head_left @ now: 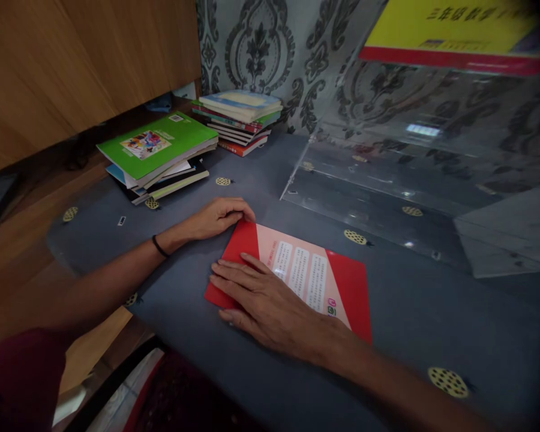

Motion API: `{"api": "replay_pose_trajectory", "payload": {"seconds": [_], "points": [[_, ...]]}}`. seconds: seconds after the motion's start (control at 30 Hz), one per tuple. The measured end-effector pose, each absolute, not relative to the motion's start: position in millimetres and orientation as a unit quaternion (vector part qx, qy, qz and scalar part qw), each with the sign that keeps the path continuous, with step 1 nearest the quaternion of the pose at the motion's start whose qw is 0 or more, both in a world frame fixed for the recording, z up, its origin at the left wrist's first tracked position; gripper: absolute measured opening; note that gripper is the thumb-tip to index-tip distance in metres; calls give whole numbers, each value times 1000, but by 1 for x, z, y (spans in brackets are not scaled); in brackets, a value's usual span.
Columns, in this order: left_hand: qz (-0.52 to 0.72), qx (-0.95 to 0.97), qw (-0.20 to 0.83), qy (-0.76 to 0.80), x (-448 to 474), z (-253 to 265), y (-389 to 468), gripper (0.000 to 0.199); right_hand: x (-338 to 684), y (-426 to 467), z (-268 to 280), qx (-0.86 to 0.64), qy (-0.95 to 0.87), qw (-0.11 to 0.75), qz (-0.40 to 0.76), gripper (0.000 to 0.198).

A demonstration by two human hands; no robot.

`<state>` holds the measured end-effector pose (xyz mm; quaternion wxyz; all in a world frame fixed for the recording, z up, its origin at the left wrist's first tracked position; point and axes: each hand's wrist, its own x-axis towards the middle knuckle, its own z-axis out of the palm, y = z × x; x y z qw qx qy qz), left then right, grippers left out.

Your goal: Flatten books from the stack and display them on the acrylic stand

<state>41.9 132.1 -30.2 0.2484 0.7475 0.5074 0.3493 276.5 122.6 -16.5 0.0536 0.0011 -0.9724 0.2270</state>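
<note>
A red and pink booklet with white text panels lies on the blue-grey tablecloth. My left hand, a black band at its wrist, has its fingers curled closed at the booklet's far left corner; its fingertips are partly hidden. Flat across the near left part of the cover rests my right hand, fingers stretched out and thumb a little apart. It covers some of the printed text.
Behind my left hand stand a stack topped by a green book and another book stack by the wall. To the right is a clear plastic stand bearing a yellow and red book. A wooden cabinet overhangs the left.
</note>
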Motion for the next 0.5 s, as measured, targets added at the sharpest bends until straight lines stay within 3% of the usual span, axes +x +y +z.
{"api": "replay_pose_trajectory", "payload": {"seconds": [0.5], "points": [[392,685,357,499,37,-35,132,25,260,164,-22,-94,-983,77,134,54]]}}
